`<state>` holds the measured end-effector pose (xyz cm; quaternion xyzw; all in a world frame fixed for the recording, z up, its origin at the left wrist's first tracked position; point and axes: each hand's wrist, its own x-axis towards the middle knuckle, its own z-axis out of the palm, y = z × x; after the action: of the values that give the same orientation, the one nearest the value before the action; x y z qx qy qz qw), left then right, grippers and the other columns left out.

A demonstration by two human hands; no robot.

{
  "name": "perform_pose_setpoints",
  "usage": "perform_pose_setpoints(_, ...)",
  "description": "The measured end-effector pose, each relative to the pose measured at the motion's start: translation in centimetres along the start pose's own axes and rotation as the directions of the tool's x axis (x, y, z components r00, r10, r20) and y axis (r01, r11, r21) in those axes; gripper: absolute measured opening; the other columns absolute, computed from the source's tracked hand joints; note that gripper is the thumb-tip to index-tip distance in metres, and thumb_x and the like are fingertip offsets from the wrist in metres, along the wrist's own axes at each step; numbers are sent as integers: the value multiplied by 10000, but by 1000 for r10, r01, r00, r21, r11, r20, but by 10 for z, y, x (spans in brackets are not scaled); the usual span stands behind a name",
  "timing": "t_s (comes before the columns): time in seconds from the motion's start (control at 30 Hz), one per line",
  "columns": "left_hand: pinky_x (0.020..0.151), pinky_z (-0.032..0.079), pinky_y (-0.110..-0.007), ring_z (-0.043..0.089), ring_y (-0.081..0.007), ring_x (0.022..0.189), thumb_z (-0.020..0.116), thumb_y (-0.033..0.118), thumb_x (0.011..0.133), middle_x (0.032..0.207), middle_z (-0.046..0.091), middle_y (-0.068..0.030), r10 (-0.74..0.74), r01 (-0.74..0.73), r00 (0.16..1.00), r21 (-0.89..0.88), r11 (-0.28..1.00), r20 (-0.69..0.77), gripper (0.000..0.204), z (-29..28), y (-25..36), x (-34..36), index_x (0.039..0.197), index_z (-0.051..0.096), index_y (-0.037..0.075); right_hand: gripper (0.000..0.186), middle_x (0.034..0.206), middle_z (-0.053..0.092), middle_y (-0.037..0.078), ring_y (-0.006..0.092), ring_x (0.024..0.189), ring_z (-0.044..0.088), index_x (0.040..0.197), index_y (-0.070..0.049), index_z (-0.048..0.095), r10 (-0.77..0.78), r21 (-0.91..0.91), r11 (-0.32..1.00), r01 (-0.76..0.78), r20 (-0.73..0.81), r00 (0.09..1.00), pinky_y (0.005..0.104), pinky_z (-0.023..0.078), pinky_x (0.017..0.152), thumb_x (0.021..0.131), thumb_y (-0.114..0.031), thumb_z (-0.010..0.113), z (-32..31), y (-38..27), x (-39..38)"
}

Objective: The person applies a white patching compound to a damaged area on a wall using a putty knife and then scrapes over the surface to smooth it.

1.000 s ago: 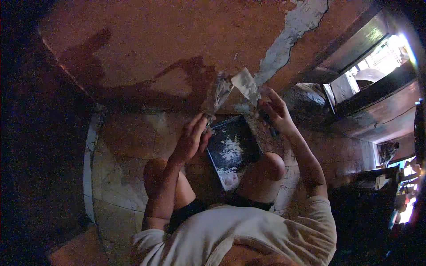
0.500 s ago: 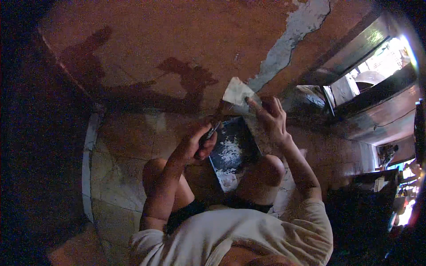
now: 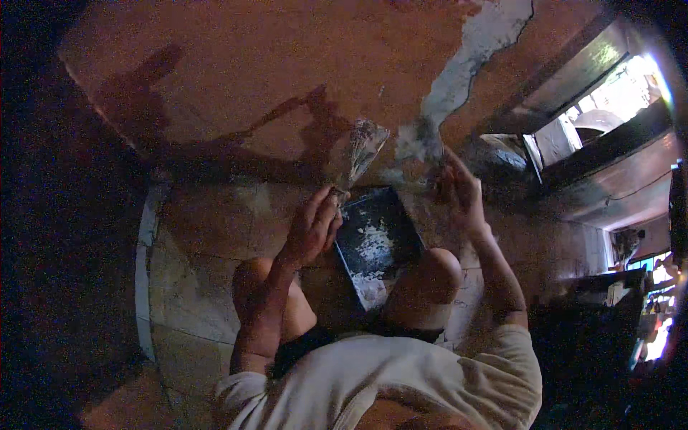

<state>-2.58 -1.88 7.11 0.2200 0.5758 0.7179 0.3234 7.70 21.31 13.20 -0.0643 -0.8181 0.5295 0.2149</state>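
My left hand [image 3: 314, 226] is closed round the handle of a putty knife [image 3: 367, 149]. The knife's blade points up toward the wall, smeared with pale paste. At the lower end of a grey strip [image 3: 466, 72] on the reddish-brown wall [image 3: 287, 64], my right hand [image 3: 461, 195] is raised with its fingers curled. Motion blurs them, and what they hold is hard to make out. A greyish flat patch [image 3: 416, 141] shows at those fingertips; I cannot tell whether it is a blade or paste on the wall. Below the hands, a black tray [image 3: 403, 215] holds white paste [image 3: 374, 244].
The tray lies on the tiled floor [image 3: 197, 287], between my bent knees [image 3: 441, 269]. A pale raised edging [image 3: 143, 287] runs along the floor at the left. On the right are a bright opening [image 3: 616, 100] with a ledge and dark furniture [image 3: 602, 294].
My hands have moved apart. The right hand has left the putty knife's blade and shifted right to the grey strip; the knife has turned in the left hand, its blade now seen more edge-on.
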Motion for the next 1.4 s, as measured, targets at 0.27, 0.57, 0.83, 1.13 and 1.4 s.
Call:
perform_pose_setpoints(0.27,411,320,-184,355,-52,416,386,269,892,622,440,-2,0,6,999,110,994,-51,392,1,-14,7,1186,380,9,456,763,546,-15,34,584,449,1274,-44,317,62,134,986,-94,227,972,185,372,530,861,-163,467,-12,11,5)
perform_pose_setpoints(0.57,376,327,-209,390,-81,410,366,279,892,623,457,-16,130,-116,991,345,931,-17,345,-12,-12,-1,1129,432,37,393,902,603,48,71,641,517,1237,-63,401,-267,-450,849,277,87,960,215,427,583,848,-71,460,-1,6,9)
perform_pose_setpoints(0.83,453,376,-247,429,-121,471,355,239,899,593,452,-38,-65,59,980,40,997,188,310,-18,4,4,1094,446,16,461,1107,544,125,135,899,565,1226,-70,414,-166,-532,825,192,97,981,227,438,709,780,12,498,-8,-12,-9)
perform_pose_setpoints(1.13,535,407,-326,499,-198,555,441,118,855,622,499,-97,27,1,998,401,916,-65,288,-2,0,3,1102,436,-29,549,1078,564,110,148,714,588,1225,-94,420,125,-643,766,-1,148,981,252,460,626,707,72,497,-19,10,5)
perform_pose_setpoints(1.4,596,443,-354,532,-285,627,489,72,816,764,535,-165,605,-456,762,855,248,231,292,-17,-32,1,1088,449,-28,617,827,577,68,243,610,533,1225,-194,426,-230,-704,656,273,158,960,300,462,546,669,62,497,-8,50,-4)
